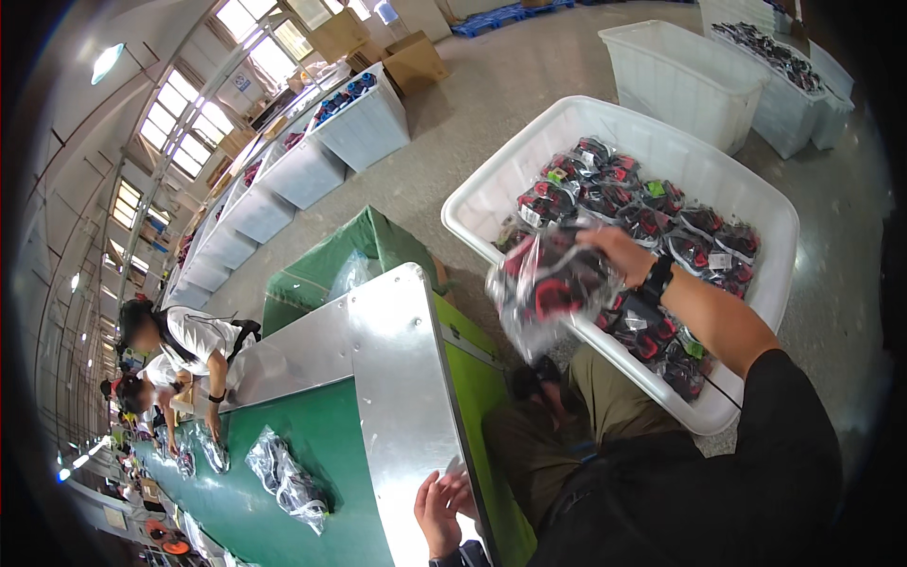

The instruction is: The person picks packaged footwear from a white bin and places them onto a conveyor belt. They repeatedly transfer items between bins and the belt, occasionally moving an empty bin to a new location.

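Note:
My right hand (616, 253) grips a clear plastic bag of black and red shoes (557, 283), held above the near left rim of a white plastic bin (619, 118). The bag is slightly blurred. Inside the bin lie many similar bagged shoes (647, 227), some with green or white labels. My left hand (442, 506) is empty, its fingers loosely bent and apart, by the edge of the metal end plate (402, 350) of a conveyor. On its green belt (227, 510) rests another bagged pair of shoes (283, 477).
Two people (194, 340) stand farther along the belt, hands at other bagged shoes (210, 449). A green-covered box (326, 260) stands beyond the conveyor end. White bins (364, 128) line the far left, and another white bin (680, 76) stands behind the full one.

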`<state>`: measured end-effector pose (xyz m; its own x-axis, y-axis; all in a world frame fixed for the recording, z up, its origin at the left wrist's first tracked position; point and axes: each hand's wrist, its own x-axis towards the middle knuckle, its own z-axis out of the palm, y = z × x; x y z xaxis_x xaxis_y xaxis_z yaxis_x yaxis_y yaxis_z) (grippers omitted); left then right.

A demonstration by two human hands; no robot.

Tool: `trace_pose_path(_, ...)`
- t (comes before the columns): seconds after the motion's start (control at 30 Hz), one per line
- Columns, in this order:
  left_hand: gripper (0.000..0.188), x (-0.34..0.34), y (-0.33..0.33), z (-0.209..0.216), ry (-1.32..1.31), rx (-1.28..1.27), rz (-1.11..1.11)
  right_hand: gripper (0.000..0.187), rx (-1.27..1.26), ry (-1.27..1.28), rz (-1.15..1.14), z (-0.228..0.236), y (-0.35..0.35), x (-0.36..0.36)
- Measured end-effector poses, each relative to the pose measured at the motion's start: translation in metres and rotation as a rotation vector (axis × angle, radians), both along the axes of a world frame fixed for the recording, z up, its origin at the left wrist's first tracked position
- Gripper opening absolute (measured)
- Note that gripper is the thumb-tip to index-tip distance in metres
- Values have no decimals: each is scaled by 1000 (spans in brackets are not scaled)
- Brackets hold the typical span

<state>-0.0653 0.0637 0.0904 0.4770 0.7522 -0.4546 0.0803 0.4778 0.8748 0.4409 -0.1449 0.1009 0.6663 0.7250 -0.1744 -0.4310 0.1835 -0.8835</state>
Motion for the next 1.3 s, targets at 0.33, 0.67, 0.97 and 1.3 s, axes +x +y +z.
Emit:
trace_pose_path(0.33,31,-25,10,-29,-61,-17,112,46,-165,12,-400,-42,97,121)
trace_pose_path(0.67,31,-36,2,-40,-104,116,118,25,-513,-118,267,-115,22,24)
trace_pose_path(0.97,34,-41,28,-18,-91,-104,-82,48,-569,-991,359,-92,-49,-85)
trace_pose_path(1.3,52,-99,132,-10,243,307,239,45,-647,-1172,299,-100,-50,-103)
